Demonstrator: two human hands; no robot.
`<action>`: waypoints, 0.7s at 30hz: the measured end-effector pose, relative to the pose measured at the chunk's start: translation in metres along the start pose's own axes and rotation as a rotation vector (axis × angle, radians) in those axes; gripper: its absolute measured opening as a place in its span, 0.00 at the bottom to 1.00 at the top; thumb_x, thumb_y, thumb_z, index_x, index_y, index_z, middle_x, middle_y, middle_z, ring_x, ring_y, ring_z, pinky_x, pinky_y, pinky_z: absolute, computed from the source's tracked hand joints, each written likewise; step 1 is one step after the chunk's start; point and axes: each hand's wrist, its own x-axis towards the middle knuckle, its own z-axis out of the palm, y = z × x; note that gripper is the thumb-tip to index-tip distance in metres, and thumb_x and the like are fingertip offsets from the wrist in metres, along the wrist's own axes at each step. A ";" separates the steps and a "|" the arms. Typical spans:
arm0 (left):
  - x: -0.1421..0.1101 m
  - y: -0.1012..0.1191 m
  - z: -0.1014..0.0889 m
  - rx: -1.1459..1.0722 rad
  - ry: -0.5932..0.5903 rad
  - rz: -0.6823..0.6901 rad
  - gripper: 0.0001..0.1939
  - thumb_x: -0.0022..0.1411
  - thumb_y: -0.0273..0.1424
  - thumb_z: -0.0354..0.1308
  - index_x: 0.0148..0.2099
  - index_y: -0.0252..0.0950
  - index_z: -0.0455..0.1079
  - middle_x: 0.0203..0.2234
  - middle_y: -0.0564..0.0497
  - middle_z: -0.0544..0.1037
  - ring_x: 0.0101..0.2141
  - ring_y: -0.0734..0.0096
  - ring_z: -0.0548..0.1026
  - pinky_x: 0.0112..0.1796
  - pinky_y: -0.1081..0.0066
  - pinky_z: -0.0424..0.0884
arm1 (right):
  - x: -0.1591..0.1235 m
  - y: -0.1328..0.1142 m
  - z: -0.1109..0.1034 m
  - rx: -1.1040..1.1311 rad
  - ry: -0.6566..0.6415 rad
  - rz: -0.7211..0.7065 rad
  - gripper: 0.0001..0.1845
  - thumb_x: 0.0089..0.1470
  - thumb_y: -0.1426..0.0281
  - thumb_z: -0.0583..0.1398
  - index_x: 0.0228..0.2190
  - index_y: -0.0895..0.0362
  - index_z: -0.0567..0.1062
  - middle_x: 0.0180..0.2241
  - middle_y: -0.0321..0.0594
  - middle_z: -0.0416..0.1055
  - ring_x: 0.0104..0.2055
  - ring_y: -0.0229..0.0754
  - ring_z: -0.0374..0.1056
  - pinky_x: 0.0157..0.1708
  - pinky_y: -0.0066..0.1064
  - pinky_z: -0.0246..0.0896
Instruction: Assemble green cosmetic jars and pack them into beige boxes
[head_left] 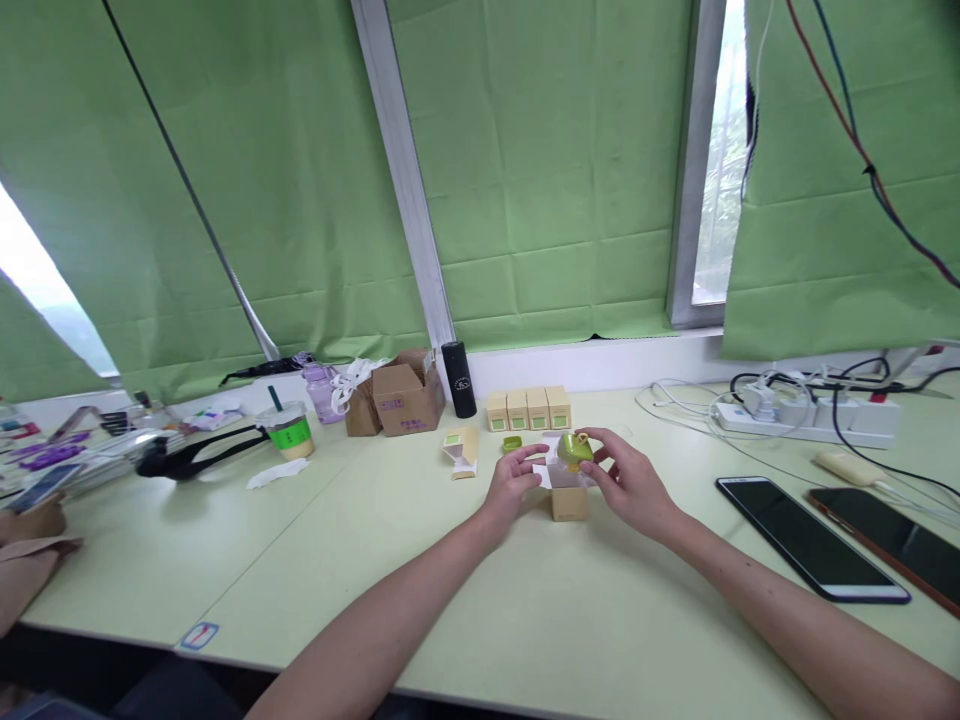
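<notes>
My right hand (626, 482) pinches a small glossy green item with a yellow loop on top (575, 449), holding it above an opened small cardboard box (570, 504). The box stands on the table with its white inner flaps spread. On the box's left side, my left hand (513, 486) has its fingers closed at a white flap. Just behind the left fingers lies a small green piece (511, 443). Farther left rests another opened small box (461, 452), tipped over. What is inside the box between my hands is hidden.
Several closed small boxes (528, 409) stand in a row at the back. Beside them are a black bottle (459, 379) and a larger brown carton (407, 398). An iced drink cup (290, 432) is to the left. Phones (814, 538) and a power strip (817, 417) lie on the right.
</notes>
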 end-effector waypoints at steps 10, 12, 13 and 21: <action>0.003 -0.005 -0.002 -0.003 -0.014 -0.002 0.30 0.44 0.24 0.64 0.54 0.32 0.75 0.41 0.42 0.83 0.39 0.61 0.80 0.42 0.66 0.70 | -0.004 -0.012 -0.001 -0.144 -0.087 -0.049 0.15 0.64 0.66 0.55 0.53 0.50 0.68 0.42 0.40 0.77 0.31 0.44 0.72 0.32 0.37 0.66; 0.003 -0.005 -0.002 0.000 -0.010 0.001 0.30 0.44 0.24 0.64 0.53 0.32 0.75 0.41 0.43 0.82 0.39 0.61 0.80 0.43 0.66 0.70 | -0.005 -0.015 -0.001 -0.174 -0.112 -0.042 0.14 0.64 0.66 0.55 0.51 0.50 0.68 0.42 0.40 0.76 0.31 0.44 0.71 0.33 0.37 0.65; 0.003 -0.004 -0.002 0.001 -0.008 0.004 0.30 0.44 0.24 0.64 0.53 0.32 0.75 0.41 0.43 0.82 0.39 0.61 0.80 0.43 0.66 0.70 | -0.005 -0.016 -0.001 -0.190 -0.122 -0.038 0.14 0.63 0.66 0.56 0.50 0.50 0.68 0.42 0.41 0.76 0.32 0.45 0.71 0.33 0.37 0.65; 0.003 -0.003 0.000 0.010 0.004 0.012 0.30 0.43 0.24 0.64 0.52 0.32 0.76 0.40 0.44 0.82 0.38 0.63 0.79 0.42 0.67 0.70 | -0.006 -0.016 0.002 -0.226 -0.143 -0.060 0.10 0.65 0.63 0.56 0.47 0.49 0.69 0.43 0.43 0.75 0.42 0.49 0.69 0.34 0.36 0.63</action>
